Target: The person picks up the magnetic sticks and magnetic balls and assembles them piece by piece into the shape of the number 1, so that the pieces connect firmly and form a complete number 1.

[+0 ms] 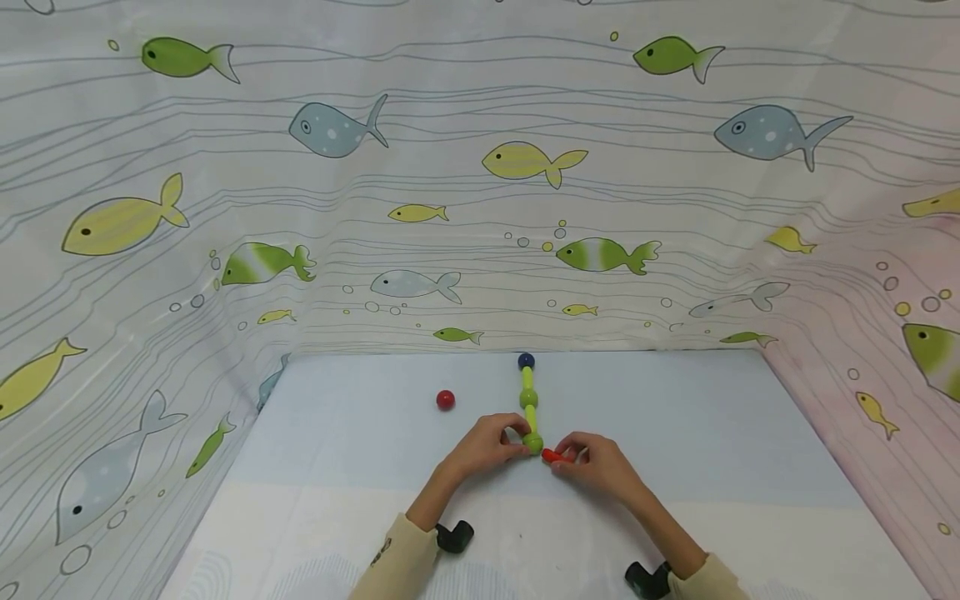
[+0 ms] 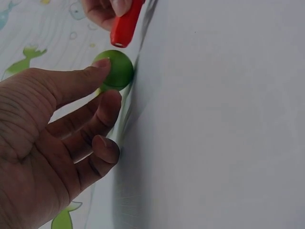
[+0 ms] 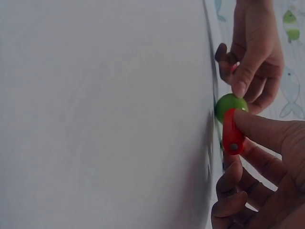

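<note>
A chain of balls and sticks lies on the table: a dark blue ball (image 1: 527,360) at the far end, a green ball (image 1: 528,398) midway, and yellow-green sticks (image 1: 527,378) between. My left hand (image 1: 491,442) pinches the near green ball (image 2: 120,71) between thumb and fingers. Just to its right, my right hand (image 1: 596,462) holds a red stick (image 3: 232,131) between thumb and fingers. A small round metal-looking spot shows on the stick's end in the right wrist view. In the left wrist view, a small gap parts the red stick from the green ball.
A loose red ball (image 1: 446,400) sits on the table (image 1: 675,417), left of the chain. Fish-printed sheeting (image 1: 480,250) rises behind and at both sides. Black wrist devices (image 1: 455,537) are worn at both sleeves.
</note>
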`<state>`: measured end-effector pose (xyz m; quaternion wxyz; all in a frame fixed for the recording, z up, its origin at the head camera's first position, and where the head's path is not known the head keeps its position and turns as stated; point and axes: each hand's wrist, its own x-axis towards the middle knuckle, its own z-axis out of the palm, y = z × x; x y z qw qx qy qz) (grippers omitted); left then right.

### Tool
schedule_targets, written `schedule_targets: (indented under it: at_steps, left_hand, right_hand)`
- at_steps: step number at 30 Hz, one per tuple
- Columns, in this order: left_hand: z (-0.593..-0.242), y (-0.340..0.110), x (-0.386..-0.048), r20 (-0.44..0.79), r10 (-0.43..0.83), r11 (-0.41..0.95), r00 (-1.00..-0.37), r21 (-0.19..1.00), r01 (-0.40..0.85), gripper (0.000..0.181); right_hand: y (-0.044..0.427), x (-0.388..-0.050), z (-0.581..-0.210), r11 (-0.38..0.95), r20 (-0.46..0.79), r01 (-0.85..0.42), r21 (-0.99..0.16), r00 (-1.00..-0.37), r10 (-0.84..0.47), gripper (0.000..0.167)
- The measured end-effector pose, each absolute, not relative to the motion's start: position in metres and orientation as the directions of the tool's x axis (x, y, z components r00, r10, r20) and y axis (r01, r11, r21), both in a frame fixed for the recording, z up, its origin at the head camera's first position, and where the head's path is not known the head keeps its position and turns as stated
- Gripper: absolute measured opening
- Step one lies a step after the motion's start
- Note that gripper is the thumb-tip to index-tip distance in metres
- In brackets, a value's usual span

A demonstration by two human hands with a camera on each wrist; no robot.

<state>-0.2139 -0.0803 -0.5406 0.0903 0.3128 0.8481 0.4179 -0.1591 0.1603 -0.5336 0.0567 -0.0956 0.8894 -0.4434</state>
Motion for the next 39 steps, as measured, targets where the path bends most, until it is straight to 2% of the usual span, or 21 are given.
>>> schedule_targets:
  at_steps: [14,24,39]
  left_hand:
    - [-0.543,-0.08,-0.216,0.124,0.608,0.457,-0.784,0.753,0.474,0.023]
    - [-0.54,-0.079,-0.214,0.111,0.6,0.448,-0.792,0.774,0.448,0.023]
    - [-0.542,-0.08,-0.213,0.077,0.596,0.47,-0.8,0.774,0.425,0.025]
  right_hand:
    - [0.153,-0.157,-0.534,0.566,0.003,-0.162,-0.808,-0.962,-0.273,0.018]
    - [0.142,-0.157,-0.535,0.553,-0.081,-0.109,-0.826,-0.948,-0.308,0.019]
    - [0.133,-0.157,-0.531,0.53,-0.074,-0.108,-0.841,-0.948,-0.311,0.014]
